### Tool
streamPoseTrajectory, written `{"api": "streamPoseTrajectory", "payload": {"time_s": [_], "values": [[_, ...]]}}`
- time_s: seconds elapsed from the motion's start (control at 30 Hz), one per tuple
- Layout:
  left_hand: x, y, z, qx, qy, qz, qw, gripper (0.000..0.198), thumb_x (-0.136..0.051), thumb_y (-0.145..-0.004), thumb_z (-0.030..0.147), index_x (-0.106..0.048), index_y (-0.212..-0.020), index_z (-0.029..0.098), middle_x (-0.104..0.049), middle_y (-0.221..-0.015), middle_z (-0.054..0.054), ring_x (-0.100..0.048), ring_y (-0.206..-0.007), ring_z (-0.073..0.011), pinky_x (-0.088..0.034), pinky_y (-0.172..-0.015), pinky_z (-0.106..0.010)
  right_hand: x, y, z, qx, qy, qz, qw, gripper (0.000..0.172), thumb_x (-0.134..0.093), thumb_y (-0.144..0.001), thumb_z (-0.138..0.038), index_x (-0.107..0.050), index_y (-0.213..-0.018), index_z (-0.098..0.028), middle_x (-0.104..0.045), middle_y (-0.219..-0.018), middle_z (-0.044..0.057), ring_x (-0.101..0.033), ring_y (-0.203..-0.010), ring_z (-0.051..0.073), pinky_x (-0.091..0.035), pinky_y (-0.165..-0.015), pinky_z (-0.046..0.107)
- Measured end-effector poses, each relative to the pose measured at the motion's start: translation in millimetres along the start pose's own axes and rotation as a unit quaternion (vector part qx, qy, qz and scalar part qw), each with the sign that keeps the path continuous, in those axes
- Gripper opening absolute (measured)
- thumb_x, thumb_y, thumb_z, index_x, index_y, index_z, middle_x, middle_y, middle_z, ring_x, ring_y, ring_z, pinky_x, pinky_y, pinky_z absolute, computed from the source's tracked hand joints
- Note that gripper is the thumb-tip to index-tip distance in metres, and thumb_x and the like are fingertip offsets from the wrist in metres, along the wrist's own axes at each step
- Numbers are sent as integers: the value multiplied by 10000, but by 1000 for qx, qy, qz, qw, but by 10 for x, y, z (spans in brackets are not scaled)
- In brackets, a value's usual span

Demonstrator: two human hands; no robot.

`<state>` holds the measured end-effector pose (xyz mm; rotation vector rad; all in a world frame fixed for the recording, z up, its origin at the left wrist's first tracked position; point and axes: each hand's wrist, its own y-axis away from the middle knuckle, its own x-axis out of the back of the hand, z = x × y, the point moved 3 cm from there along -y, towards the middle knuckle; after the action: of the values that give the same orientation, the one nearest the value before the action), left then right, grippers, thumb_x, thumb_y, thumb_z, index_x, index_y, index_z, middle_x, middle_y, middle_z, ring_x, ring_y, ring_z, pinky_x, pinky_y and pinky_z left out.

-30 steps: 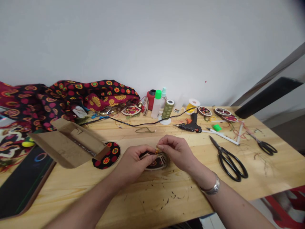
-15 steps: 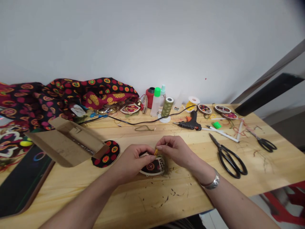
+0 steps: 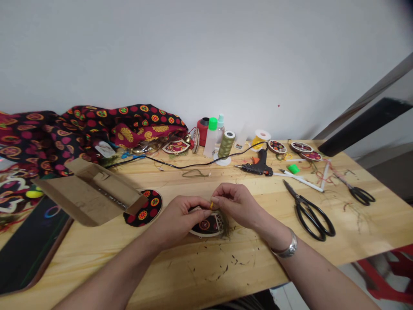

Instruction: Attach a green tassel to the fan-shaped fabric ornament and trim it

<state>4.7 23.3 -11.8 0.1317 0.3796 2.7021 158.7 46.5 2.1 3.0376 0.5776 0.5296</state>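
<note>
Between my fingertips is a short piece of yellow cord. My left hand pinches it from the left, thumb against forefinger. Close against it, my right hand pinches the cord from the other side. Just beneath the hands lies an oval ornament with dark patterned fabric, a pale lattice rim and an olive tassel at its right end. My left fingers cover part of its upper edge. A round patterned fabric piece rests left of my left hand, partly under a cardboard box.
The open cardboard box stands at left beside a dark board. Large black scissors and smaller scissors lie at right. A glue gun, its black cable, an olive thread spool and a green-capped bottle are behind.
The yellow loop between my fingertips looks smaller and tighter. My right fingers have shifted very slightly; the other things stay where they were.
</note>
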Motion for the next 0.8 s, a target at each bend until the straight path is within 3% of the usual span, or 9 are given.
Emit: {"api": "streamPoseTrajectory", "payload": {"time_s": [0.5,0.8], "values": [[16,-4,-9,9,0,-21,1000,219,-623,-759,233,-734,-948,227,-738,-773,11,-654,-699,-154,-490,-649,-239,3,-4,25,1,-12,-4,1000,100,-552,-776,-221,-603,-721,-156,-621,-665,16,-562,-623,134,-444,-578,257],[-5,-1,-18,46,29,-6,999,203,-659,-729,283,-746,-890,194,-729,-720,3,-632,-649,-153,-468,-613,-235,-12,4,20,8,-8,-10,1000,101,-570,-773,-230,-612,-722,-153,-608,-655,4,-528,-609,119,-408,-564,238]]}}
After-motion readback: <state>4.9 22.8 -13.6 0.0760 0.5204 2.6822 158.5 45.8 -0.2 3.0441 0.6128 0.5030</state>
